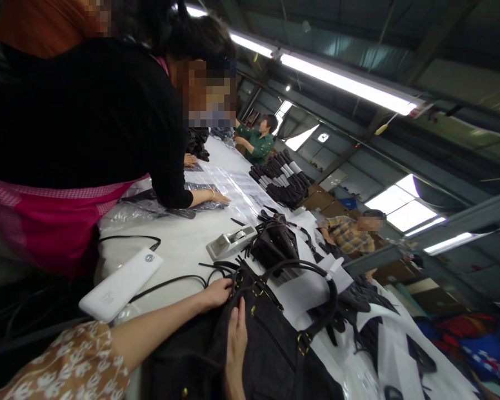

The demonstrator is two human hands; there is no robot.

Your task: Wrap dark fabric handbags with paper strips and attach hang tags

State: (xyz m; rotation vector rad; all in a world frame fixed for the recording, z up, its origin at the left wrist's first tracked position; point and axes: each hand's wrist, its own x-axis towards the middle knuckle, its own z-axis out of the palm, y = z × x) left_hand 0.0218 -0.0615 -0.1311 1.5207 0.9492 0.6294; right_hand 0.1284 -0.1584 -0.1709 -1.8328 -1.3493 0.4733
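A dark handbag (270, 355) with gold-coloured rings lies in front of me at the table's near end. Its curved handle (332, 300) arches up on the right. My left hand (217, 293), below a brown floral sleeve, has its fingers curled on the bag's upper edge by the strap and hardware; its fingertips are partly hidden. Against the bag's dark side rests my right hand (236, 339), fingers stretched out and held nearly straight. Just beyond the bag stands a grey tape dispenser (230, 242).
A white power bank (120, 284) with a black cable lies at the left edge of the white table (183, 239). More dark bags (277, 244) and white paper crowd the right side. A co-worker in black (108, 122) leans over plastic sheets at left; others stand farther off.
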